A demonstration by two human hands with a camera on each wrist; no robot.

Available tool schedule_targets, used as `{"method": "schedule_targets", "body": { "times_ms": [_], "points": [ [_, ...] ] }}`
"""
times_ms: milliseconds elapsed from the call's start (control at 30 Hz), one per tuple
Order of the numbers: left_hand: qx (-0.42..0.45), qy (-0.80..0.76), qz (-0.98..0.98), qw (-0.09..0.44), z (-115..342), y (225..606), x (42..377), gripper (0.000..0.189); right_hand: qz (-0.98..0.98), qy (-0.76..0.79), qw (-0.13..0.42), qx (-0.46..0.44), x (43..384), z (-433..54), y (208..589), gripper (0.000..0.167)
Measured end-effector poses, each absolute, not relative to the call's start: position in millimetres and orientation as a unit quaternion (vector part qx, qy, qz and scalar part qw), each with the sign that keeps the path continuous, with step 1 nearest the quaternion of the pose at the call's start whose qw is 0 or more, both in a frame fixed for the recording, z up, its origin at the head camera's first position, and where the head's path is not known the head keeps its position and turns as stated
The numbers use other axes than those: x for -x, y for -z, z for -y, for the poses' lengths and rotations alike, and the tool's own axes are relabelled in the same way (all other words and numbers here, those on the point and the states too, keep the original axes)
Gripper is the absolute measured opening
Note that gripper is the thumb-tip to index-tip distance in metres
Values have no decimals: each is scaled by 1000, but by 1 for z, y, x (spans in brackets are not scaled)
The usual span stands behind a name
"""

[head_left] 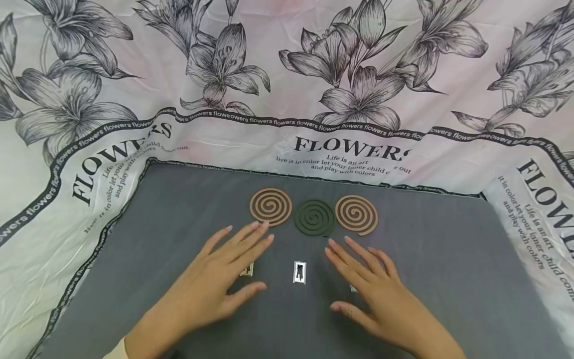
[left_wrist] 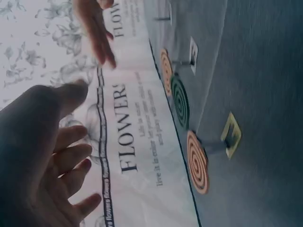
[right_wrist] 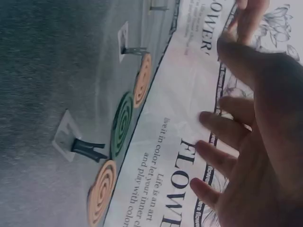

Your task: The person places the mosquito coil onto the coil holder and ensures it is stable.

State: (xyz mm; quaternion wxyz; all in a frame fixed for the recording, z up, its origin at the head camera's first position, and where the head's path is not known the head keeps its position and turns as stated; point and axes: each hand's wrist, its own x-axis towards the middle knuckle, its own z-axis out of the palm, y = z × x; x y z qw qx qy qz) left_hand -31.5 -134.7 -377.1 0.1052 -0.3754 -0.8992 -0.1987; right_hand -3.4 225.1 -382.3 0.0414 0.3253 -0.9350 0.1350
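Observation:
Three mosquito coils lie in a row near the back of the grey tabletop: an orange-brown one [head_left: 271, 206] at left, a dark green one [head_left: 314, 217] in the middle, another orange-brown one [head_left: 356, 214] at right. My left hand [head_left: 215, 279] hovers with fingers spread, partly covering a gold-coloured metal coil stand [head_left: 247, 270]. A silver stand [head_left: 299, 272] lies between the hands. Beneath my right hand [head_left: 381, 294], also spread and holding nothing, a third stand [right_wrist: 64, 139] is mostly hidden in the head view; the right wrist view shows its raised forked prong.
White cloth [head_left: 341, 159] with printed flowers and lettering rises behind the grey tabletop [head_left: 188, 209] and along its left and right sides. A dark printed band follows the table's back edge.

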Motion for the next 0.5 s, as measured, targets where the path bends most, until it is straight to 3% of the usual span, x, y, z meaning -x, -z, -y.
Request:
{"method": "schedule_targets", "body": {
  "times_ms": [100,233,500],
  "points": [
    [354,245,896,103,139,373,53,69,934,-156,62,-317,16,-224,378,81],
    [302,299,904,47,146,367,85,66,928,-187,63,-316,40,-221,365,68],
    [265,292,918,-34,152,367,141,83,925,-209,-56,-311,100,-205,331,73]
  ]
}}
